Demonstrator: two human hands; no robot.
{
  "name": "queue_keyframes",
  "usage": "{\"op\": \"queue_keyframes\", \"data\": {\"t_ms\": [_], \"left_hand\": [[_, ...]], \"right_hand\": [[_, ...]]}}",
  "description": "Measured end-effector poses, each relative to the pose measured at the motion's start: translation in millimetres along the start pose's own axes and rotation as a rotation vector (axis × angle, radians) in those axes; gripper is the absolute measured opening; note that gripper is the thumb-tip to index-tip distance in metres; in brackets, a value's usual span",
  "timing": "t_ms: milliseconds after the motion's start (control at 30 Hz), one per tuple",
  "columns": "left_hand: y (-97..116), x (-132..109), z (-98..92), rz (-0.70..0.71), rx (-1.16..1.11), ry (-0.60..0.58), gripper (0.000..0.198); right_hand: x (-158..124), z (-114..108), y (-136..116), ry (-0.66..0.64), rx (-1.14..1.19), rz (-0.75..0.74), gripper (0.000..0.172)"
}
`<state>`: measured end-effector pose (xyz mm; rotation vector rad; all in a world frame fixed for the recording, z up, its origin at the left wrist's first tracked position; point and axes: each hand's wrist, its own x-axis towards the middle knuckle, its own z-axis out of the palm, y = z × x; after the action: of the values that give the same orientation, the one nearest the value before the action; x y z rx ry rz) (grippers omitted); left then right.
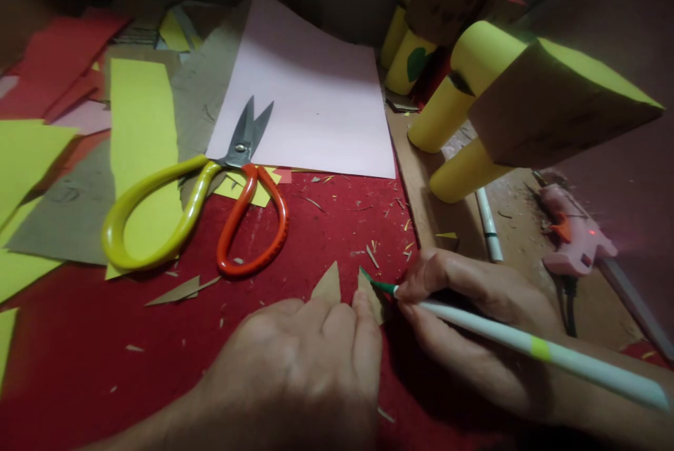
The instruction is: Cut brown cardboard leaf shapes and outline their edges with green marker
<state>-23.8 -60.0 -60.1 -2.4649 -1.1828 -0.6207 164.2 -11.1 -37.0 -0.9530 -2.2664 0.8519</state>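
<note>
My right hand (468, 317) is closed around a slim felt-tip pen (489, 328) with a white barrel, a yellow band and a green tip. That tip touches the upper end of a small pointed cardboard piece (371, 298). Fingers bent and together, my left hand (310, 360) presses this piece against the red surface (295, 226). A second pointed cardboard piece (329, 284) pokes out from under the same fingers, its lower part hidden. Scissors (241, 147) with one yellow and one orange handle loop lie beyond my left hand, blades slightly parted.
Behind the scissors is a pale sheet (316, 100). Yellow paper (140, 107), red paper (74, 50) and grey card (68, 205) pile up leftward. Yellow tubes (439, 114) joined with cardboard stand at right, near a pink glue gun (573, 237) and another white pen (489, 226).
</note>
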Motion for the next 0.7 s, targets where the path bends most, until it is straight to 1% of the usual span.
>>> {"op": "queue_keyframes", "data": {"t_ms": [100, 167, 200, 333, 400, 500, 633, 700], "left_hand": [[0, 2, 1.2, -0.009, -0.016, -0.001, 0.039], [0, 4, 0.7, -0.016, -0.028, -0.029, 0.039], [-1, 5, 0.2, -0.023, -0.026, -0.019, 0.04], [-1, 0, -0.6, -0.005, -0.005, -0.063, 0.04], [0, -4, 0.2, 0.006, 0.017, -0.064, 0.04], [2, -6, 0.5, -0.003, 0.036, -0.03, 0.041], [2, -1, -0.4, -0.034, 0.037, -0.058, 0.044], [2, 2, 0.8, -0.037, 0.04, -0.032, 0.045]], "right_hand": [[0, 1, 0, 0.014, -0.003, -0.001, 0.013], [-1, 2, 1, 0.009, -0.001, 0.0, 0.013], [0, 2, 1, 0.014, -0.001, 0.003, 0.013], [0, 1, 1, 0.032, 0.019, 0.0, 0.01], [0, 1, 0, 0.011, 0.026, 0.009, 0.01], [1, 1, 0, -0.009, 0.022, 0.025, 0.012], [2, 1, 1, -0.004, 0.045, 0.018, 0.01], [2, 2, 1, 0.0, 0.049, 0.019, 0.01]]}}
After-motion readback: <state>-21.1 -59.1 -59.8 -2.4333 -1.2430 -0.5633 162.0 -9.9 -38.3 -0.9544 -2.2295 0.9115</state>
